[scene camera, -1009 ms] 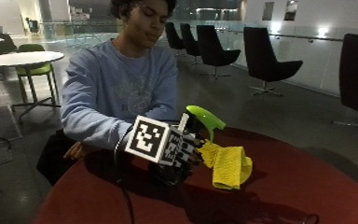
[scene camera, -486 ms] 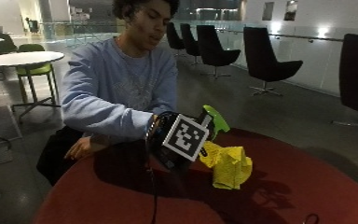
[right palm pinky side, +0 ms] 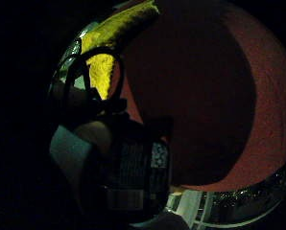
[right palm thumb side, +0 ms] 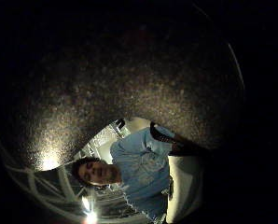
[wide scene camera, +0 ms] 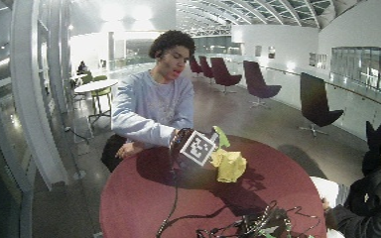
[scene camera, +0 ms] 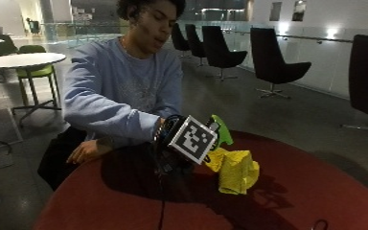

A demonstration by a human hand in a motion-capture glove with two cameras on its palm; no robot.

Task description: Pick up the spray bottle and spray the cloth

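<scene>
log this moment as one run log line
phase: aiming spray | right hand: holds spray bottle | green nozzle: over yellow cloth | cloth: crumpled on red table | bare hand: on table edge

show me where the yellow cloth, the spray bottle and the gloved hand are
yellow cloth (scene camera: 238, 170): outside view, middle of the crumpled heap.
spray bottle (scene camera: 222, 132): outside view, green trigger head.
gloved right hand (scene camera: 166, 143): outside view, black glove behind the marker.

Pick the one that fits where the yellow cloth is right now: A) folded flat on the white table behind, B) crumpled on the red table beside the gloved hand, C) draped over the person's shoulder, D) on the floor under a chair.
B: the yellow cloth lies bunched on the red table, right beside the gloved right hand.
</scene>
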